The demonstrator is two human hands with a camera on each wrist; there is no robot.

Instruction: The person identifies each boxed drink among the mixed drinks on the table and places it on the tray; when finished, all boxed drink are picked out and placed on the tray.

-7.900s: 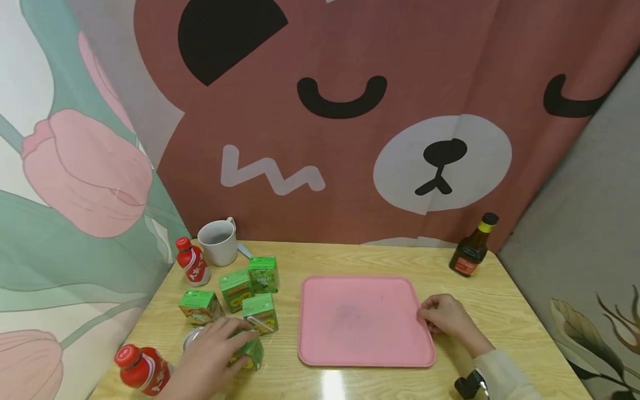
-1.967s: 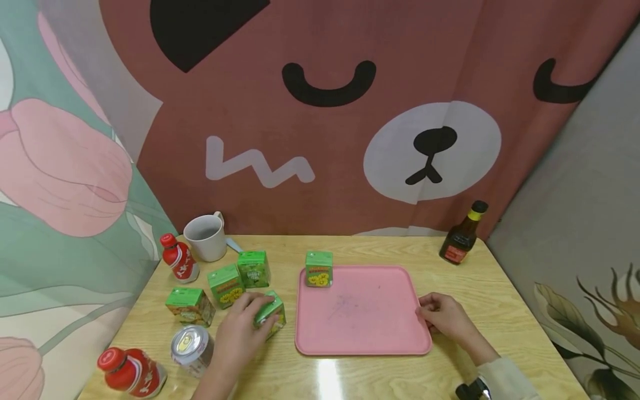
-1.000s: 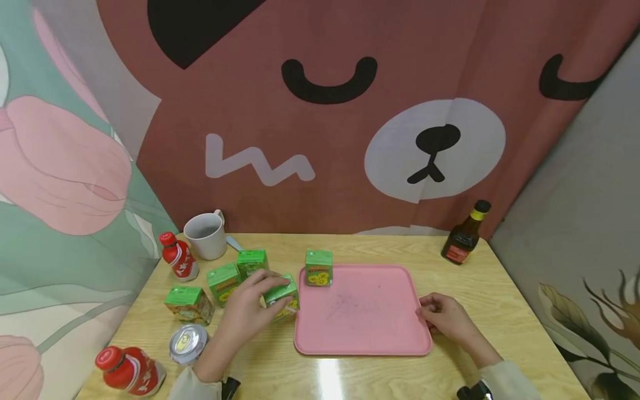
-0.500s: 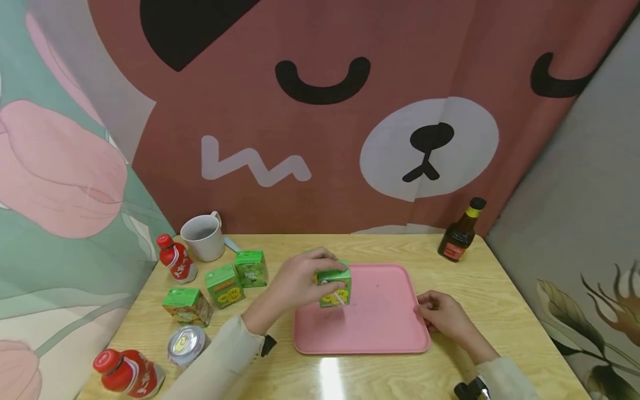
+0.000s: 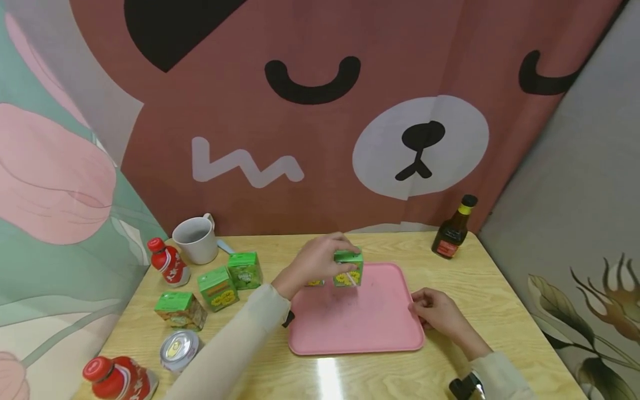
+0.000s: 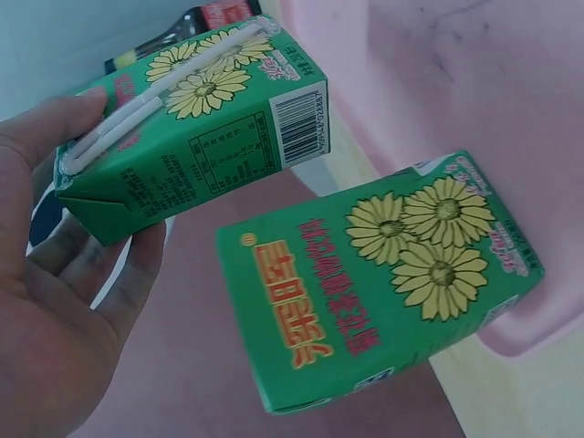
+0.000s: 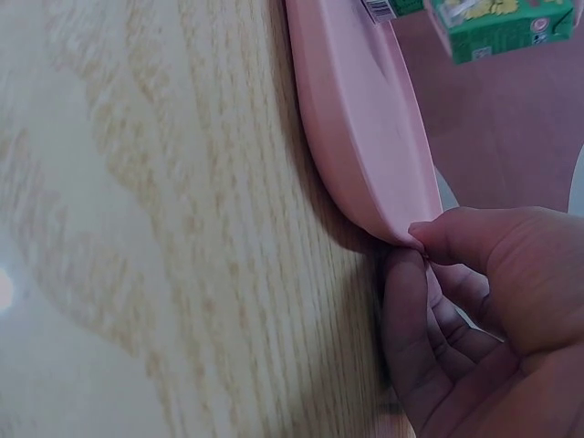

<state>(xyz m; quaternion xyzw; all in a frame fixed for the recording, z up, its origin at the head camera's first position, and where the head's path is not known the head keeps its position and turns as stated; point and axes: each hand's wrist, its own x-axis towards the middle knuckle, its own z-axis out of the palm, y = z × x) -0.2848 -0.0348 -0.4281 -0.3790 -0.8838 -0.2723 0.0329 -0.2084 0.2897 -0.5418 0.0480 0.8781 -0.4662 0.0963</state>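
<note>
Wooden table [image 5: 500, 311], one. Pink tray [image 5: 360, 328], one, at table centre.

Green drink cartons: five counted. Two at the tray's 11 o'clock corner, three on the table at the tray's 9 o'clock: [image 5: 245, 270], [image 5: 217, 288], [image 5: 180, 309].

Left hand [image 5: 315, 261] grasps the held carton [image 5: 348, 268] from above, fingers curled round it, right beside the standing carton [image 5: 314, 282], which that hand mostly hides in the head view. Right hand [image 5: 437, 314] at the tray's 3 o'clock edge, fingers curled, pinching the rim.

Red bottles: two, one at the table's 9 o'clock [image 5: 168, 262], one lying at 7 o'clock [image 5: 117, 380]. White mug [image 5: 196, 240], one, at 10 o'clock. Dark sauce bottle [image 5: 452, 228], one, at 1 o'clock. Silver can [image 5: 176, 349], one, at 8 o'clock, between the cartons and the lying bottle.

View differences:
- Left wrist view: held carton [image 6: 196, 119] tilted, straw taped along its face, clear of the standing carton [image 6: 383, 278]; the head view can't resolve that gap. Standing carton sits at the tray corner [image 6: 538, 328], full face visible.
- Right wrist view: thumb and fingers [image 7: 474, 246] clamp the tray rim [image 7: 356, 155] from both sides; two cartons show at the top edge.
- Head view alone shows the mug, bottles, can and three loose cartons.
</note>
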